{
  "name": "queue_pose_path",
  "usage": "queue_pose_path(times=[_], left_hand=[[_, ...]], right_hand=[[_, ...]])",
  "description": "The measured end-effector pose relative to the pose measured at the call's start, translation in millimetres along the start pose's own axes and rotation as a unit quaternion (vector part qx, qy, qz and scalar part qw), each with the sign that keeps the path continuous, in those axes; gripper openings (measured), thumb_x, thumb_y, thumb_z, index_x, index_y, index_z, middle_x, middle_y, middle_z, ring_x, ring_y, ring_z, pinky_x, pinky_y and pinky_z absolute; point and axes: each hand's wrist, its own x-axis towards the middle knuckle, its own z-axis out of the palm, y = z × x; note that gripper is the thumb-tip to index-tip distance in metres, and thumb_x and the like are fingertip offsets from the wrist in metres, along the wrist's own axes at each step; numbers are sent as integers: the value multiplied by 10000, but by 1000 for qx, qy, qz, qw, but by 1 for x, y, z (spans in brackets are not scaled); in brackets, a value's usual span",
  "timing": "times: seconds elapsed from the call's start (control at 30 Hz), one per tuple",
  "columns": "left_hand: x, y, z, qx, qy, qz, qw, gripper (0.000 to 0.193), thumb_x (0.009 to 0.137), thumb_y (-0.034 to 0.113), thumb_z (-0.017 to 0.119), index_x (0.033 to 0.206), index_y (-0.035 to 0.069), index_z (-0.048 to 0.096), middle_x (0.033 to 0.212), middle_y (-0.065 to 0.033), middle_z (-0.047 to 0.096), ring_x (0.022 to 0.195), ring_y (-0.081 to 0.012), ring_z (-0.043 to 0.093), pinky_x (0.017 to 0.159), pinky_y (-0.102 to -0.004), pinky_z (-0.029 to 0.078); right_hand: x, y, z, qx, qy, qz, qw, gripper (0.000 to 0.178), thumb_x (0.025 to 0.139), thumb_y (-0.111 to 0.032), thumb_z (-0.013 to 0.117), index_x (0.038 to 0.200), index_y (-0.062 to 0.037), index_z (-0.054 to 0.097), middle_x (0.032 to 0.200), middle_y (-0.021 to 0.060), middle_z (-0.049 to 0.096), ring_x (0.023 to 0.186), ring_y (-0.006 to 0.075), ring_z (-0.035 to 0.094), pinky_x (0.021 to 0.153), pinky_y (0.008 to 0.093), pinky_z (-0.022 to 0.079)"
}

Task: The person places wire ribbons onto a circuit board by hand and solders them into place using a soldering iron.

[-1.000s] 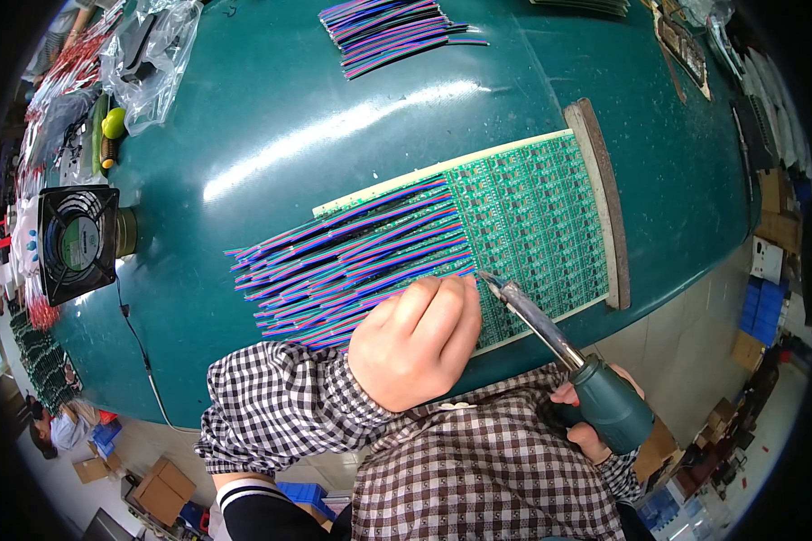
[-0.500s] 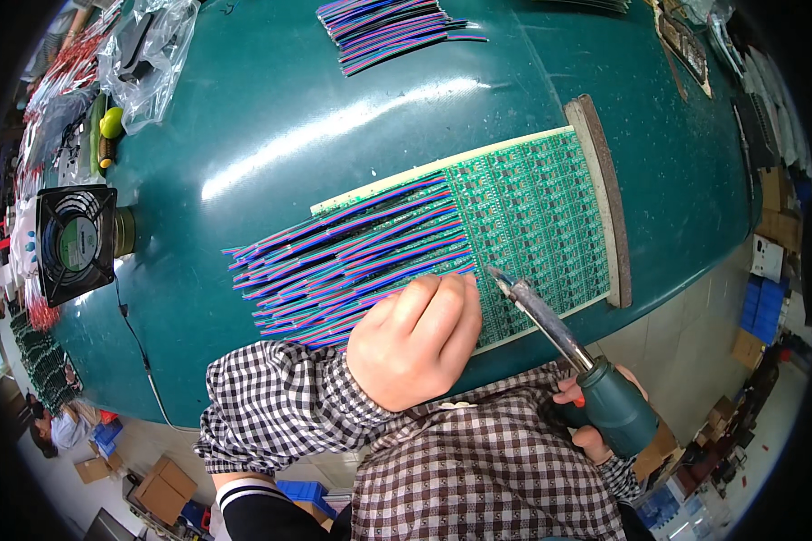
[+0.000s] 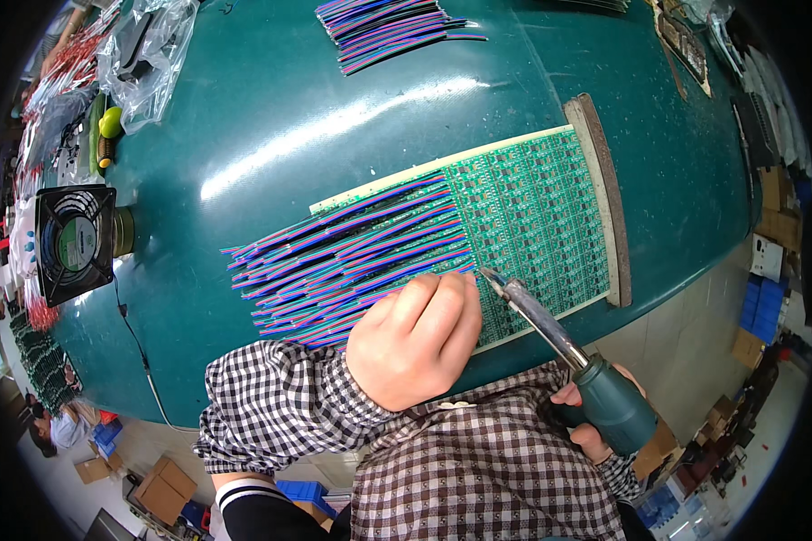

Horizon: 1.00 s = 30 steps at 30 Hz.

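A green panel of small circuit boards lies on the table, with rows of red, blue and black wires fixed across its left part. My left hand is closed in a pinch at the panel's near side, on a multicoloured wire whose end shows by the fingertips. In my right hand is a soldering iron with a dark green handle, gripped from below. Its tip is just right of my left fingertips, at the wire end; whether it touches the board cannot be made out.
A brown-grey bar lies along the panel's right edge. At the far side sits a bundle of wires. A black fan stands at the left, its cable trailing to the near edge. Plastic bags lie at the far left.
The soldering iron and my right hand have shifted slightly left, bringing the tip closer to my left fingertips. My left hand has stayed in place.
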Motion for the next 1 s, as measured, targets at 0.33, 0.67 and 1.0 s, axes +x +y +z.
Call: queue_pose_path(times=[0.33, 0.67, 1.0], left_hand=[[0, -1, 1, 2, 7, 7, 1000, 345, 697, 49, 699, 1028, -44, 729, 1007, -109, 647, 844, -207, 659, 659, -299, 546], [-2, -1, 2, 16, 3, 10, 1000, 323, 724, 76, 683, 1027, -31, 715, 1005, -92, 642, 876, -195, 650, 686, -280, 526], [0, -1, 1, 9, 4, 9, 1000, 360, 690, 56, 692, 1034, -43, 732, 1002, -105, 644, 840, -202, 655, 669, -294, 544]], right_hand=[[-1, 1, 0, -12, -7, 7, 1000, 571, 789, -596, 812, 974, -58, 767, 918, 68, 761, 833, 270, 714, 763, 396, 570], [1, -6, 5, 19, 32, 10, 999, 582, 772, -600, 824, 978, -59, 768, 943, 59, 767, 839, 243, 712, 786, 377, 557], [-3, 0, -1, 21, 0, 21, 1000, 583, 780, -608, 819, 977, -62, 764, 908, 59, 761, 831, 250, 721, 753, 380, 566]])
